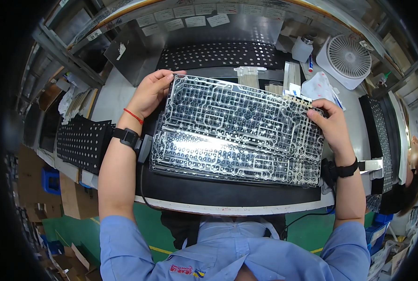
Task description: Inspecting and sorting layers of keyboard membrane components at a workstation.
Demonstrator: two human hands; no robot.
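A clear membrane sheet (237,112) with pale printed traces and rows of small round spots lies tilted in front of me, its left end higher. My left hand (155,89) pinches its top left corner between thumb and fingers. At the top right corner my right hand (330,122) grips the edge, thumb on top. Under the sheet's near side shows a stack of similar sheets (237,164), with a bright glare across it. The stack rests on a black mat (227,194). Whether the upper sheet touches the stack all along, I cannot tell.
Behind the sheet stand a perforated black panel (218,55) and pale strips (291,75). A white fan (349,58), a bottle (302,48) and a marker (310,63) are at back right. Perforated black sheets (85,143) lie left. A person (417,164) is at far right.
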